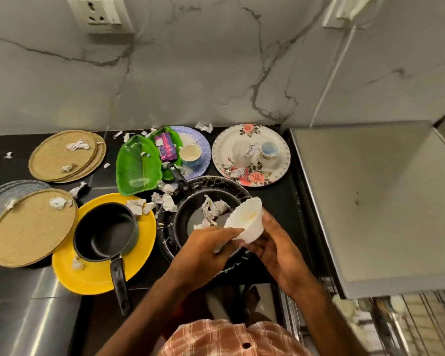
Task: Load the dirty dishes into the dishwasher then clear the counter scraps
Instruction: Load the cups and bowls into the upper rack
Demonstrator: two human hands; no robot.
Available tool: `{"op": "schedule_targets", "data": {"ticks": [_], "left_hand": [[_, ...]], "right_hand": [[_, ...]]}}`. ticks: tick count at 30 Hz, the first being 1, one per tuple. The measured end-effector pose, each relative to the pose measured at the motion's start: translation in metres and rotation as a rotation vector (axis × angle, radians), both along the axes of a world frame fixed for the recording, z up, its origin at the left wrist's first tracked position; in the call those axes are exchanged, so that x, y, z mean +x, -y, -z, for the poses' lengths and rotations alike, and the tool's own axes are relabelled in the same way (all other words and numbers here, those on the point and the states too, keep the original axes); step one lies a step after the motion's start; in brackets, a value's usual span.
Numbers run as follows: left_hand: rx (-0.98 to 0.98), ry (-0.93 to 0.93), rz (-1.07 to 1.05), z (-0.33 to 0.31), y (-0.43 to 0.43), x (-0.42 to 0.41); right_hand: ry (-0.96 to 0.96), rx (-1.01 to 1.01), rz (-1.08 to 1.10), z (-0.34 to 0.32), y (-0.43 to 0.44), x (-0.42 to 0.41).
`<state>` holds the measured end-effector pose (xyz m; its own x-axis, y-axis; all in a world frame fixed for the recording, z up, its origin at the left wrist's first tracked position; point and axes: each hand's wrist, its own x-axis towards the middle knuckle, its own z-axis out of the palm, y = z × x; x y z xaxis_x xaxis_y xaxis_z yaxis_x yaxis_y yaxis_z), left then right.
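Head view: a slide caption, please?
Left hand and right hand hold a white bowl above a frying pan amid paper scraps.

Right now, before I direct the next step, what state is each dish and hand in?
Bowl, tilted, stained yellow inside, held above the frying pan.
Left hand, pinches the bowl's rim.
Right hand, cups the bowl from below.
Frying pan, upright, paper scraps inside.
Saucepan, upright, empty, standing on the yellow plate.
Floral plate, flat, carrying two cups.
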<state>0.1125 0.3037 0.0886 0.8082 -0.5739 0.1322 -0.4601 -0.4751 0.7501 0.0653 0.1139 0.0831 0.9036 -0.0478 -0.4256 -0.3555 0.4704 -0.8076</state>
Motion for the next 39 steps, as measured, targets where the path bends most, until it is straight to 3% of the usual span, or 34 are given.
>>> {"op": "schedule_targets", "data": {"ticks": [11, 16, 20, 27, 39], "left_hand": [[-0.311, -0.801, 0.211, 0.002, 0.073, -0.043], [-0.392, -1.084, 0.157, 0.005, 0.138, -0.065], [-0.287, -1.034, 0.278, 0.020, 0.200, -0.086], [0.002, -0.828, 0.307, 0.074, 0.325, -0.146], [0.506, -0.551, 0.590, 0.148, 0.528, -0.217]], "right_hand": [[-0.070, -0.132, 0.388, 0.016, 0.043, -0.128], [-0.088, -0.150, 0.559, 0.015, 0.083, -0.181], [-0.114, -0.091, 0.703, 0.025, 0.120, -0.220], [-0.221, -0.180, 0.968, 0.066, 0.202, -0.292], [-0.404, -0.147, 1.178, 0.179, 0.348, -0.350]]}}
